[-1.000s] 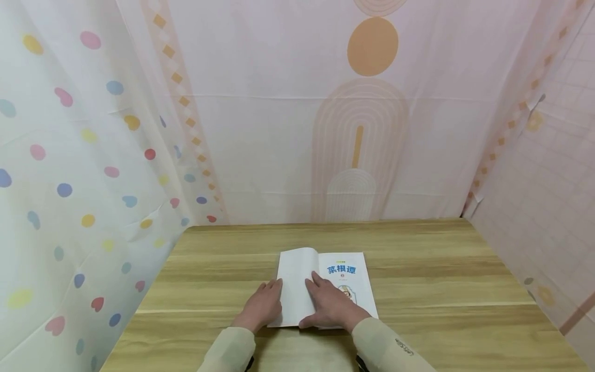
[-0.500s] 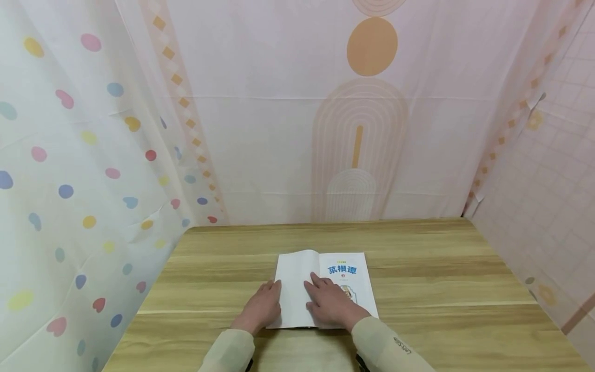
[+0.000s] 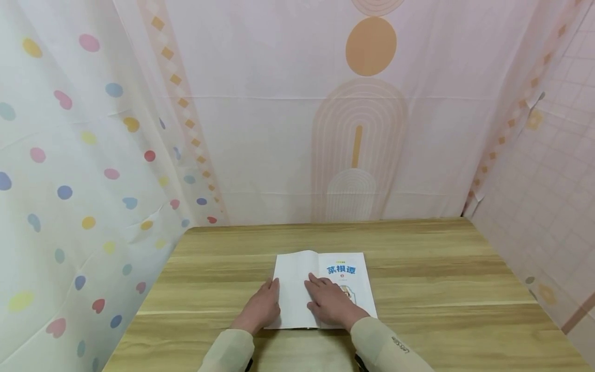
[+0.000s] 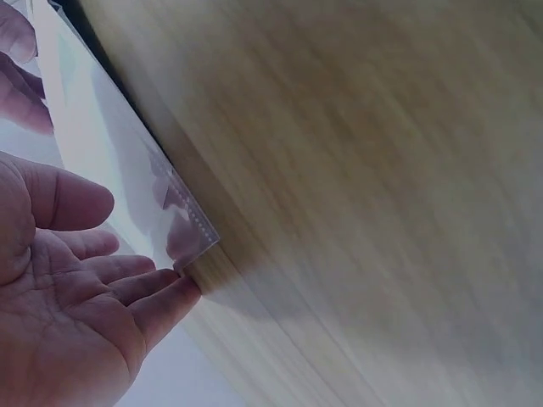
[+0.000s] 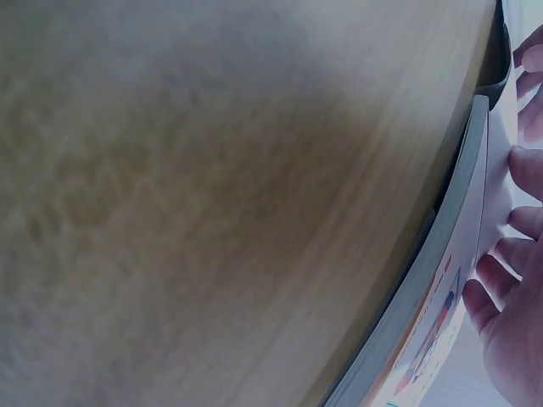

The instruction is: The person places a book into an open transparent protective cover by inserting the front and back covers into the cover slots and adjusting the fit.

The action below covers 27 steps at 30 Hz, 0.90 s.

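Note:
An open book (image 3: 369, 289) lies on the table, its left page (image 3: 295, 289) blank white and its right page printed with blue characters and a small picture. My left hand (image 3: 262, 306) is at the book's left edge, with its fingertips by the corner of a clear plastic cover (image 4: 182, 212) in the left wrist view. Across the book, my right hand (image 3: 331, 302) presses extended fingers on the white page near the central fold. Part of the printed picture is hidden under it. In the right wrist view the book's page block (image 5: 441, 229) shows edge-on.
The wood-grain table (image 3: 432, 279) extends around the book on all sides. Behind it hangs a pale patterned curtain (image 3: 269, 155), with a dotted curtain (image 3: 88, 196) on the left and a gridded one (image 3: 548, 206) on the right.
The white left page has flattened and spread slightly to the left, and my left hand has shifted a little that way. My right thumb has drawn in from the page's bottom edge.

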Motion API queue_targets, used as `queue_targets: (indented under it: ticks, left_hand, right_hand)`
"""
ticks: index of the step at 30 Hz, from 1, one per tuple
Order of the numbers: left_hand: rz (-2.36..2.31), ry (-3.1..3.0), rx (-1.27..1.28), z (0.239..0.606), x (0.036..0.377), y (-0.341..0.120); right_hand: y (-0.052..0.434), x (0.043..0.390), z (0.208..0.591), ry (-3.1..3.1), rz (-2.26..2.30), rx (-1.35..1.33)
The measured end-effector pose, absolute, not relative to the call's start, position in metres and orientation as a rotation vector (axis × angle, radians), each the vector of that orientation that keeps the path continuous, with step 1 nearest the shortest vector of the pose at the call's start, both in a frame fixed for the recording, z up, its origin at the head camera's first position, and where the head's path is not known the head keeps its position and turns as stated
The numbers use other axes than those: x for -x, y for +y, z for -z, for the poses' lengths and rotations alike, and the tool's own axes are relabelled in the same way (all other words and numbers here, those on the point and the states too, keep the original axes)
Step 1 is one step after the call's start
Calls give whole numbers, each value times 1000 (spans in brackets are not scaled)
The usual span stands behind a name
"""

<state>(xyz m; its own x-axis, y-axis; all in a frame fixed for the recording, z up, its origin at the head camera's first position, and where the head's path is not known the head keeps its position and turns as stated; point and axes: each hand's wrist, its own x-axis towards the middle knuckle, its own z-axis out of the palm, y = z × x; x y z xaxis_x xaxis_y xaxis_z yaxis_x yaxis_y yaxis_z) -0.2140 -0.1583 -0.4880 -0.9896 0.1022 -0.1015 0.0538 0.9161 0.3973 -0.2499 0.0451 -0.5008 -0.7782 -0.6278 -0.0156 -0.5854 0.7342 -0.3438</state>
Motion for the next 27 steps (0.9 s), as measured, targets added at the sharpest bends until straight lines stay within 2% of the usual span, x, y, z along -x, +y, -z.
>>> queue_targets:
  ticks: [10, 27]
  left_hand:
    - [-623, 2955, -126, 487, 213, -158]
    - [-604, 2919, -192, 487, 211, -154]
  right_hand:
    - [45, 247, 495, 2837, 351, 1063]
    - [36, 245, 495, 2875, 135, 1038]
